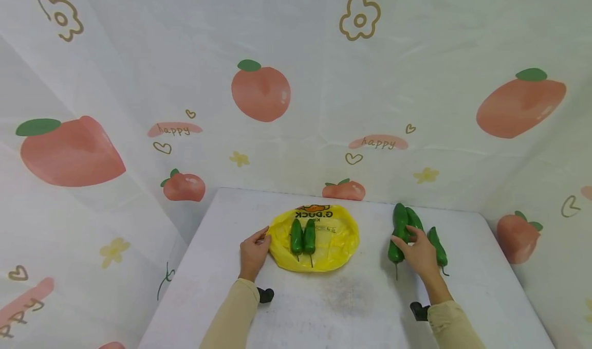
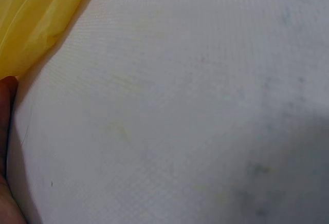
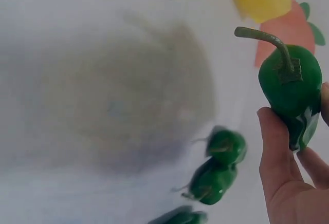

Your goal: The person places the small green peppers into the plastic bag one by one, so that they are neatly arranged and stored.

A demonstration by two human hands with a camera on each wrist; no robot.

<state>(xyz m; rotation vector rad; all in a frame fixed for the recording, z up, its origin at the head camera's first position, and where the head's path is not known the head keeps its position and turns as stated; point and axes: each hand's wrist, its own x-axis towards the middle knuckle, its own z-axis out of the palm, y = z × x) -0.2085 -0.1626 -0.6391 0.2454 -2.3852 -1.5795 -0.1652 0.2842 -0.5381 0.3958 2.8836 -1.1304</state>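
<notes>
A yellow plastic bag (image 1: 342, 254) with mirrored "G.DUCK" print stands spread wide on the table, two green peppers (image 1: 302, 238) lying side by side within its outline. My left hand (image 1: 254, 251) pinches the bag's left edge; in the left wrist view only a fingertip shows against the yellow plastic (image 2: 36, 23). On the right, my right hand (image 1: 420, 254) holds a long green pepper (image 1: 399, 225) between thumb and fingers, its stem hanging toward me. The right wrist view shows this pepper (image 3: 290, 82) raised above the table, stem end toward the camera.
Other green peppers lie on the table by my right hand: one behind it (image 1: 414, 217) and one to its right (image 1: 437, 247). The right wrist view also shows a blurred pair (image 3: 213, 180). A white cloth wall (image 1: 305, 153) with printed fruit encloses the table (image 1: 296, 313).
</notes>
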